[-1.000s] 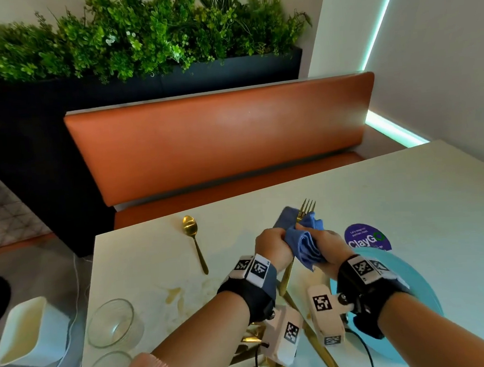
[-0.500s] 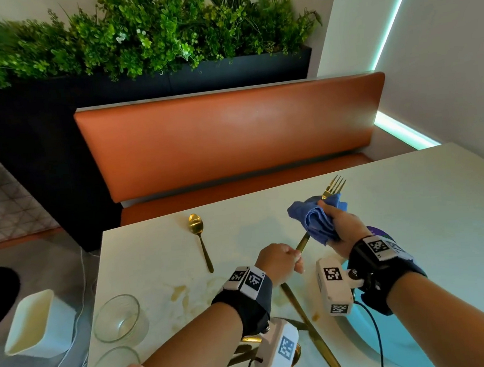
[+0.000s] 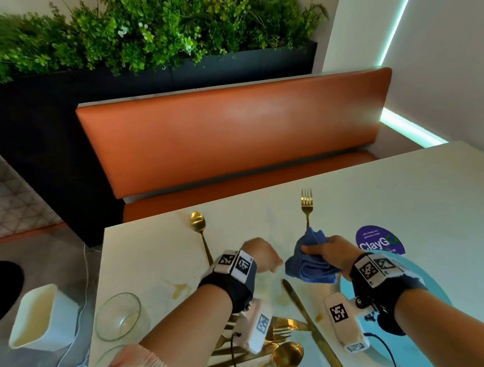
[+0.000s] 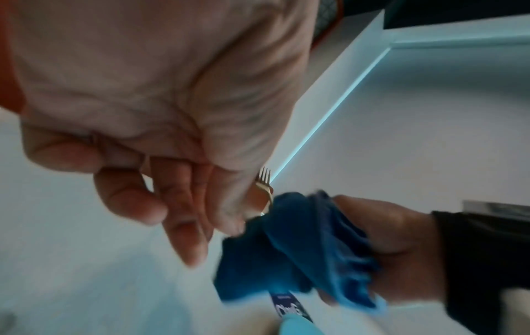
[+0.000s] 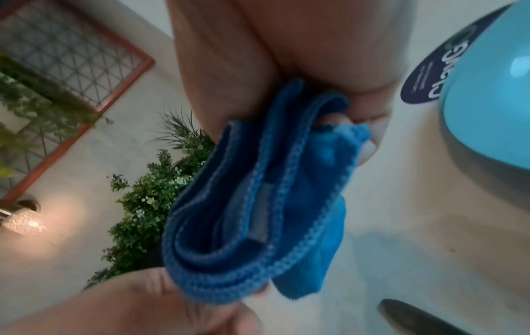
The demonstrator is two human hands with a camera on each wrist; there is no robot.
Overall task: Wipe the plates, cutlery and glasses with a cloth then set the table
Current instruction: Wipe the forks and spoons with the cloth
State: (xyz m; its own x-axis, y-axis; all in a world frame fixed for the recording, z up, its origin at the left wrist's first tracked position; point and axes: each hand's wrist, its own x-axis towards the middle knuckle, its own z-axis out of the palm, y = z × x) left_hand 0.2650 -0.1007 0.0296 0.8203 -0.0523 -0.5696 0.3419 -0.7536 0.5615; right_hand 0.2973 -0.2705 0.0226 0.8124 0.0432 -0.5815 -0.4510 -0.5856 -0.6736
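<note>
A gold fork (image 3: 307, 207) points away from me on the white table (image 3: 395, 194), its handle end hidden under the blue cloth (image 3: 310, 262). My right hand (image 3: 323, 250) grips that bunched cloth (image 5: 258, 192) just above the table; whether it also pinches the fork through it I cannot tell. My left hand (image 3: 271, 263) hovers just left of the cloth, fingers relaxed and holding nothing (image 4: 178, 226). The fork's tines (image 4: 263, 181) show beyond those fingers. A light blue plate (image 3: 438, 338) lies under my right forearm.
A gold spoon (image 3: 198, 224) lies at the far left of the table. A gold knife (image 3: 302, 303) and a heap of gold cutlery (image 3: 279, 345) are near me, with a glass (image 3: 119, 316) at the left edge. An orange bench (image 3: 231, 132) stands beyond.
My left hand has let go of the fork's handle and opened. The fork has come down from its raised tilt. My right hand brought the cloth lower, towards the handle end.
</note>
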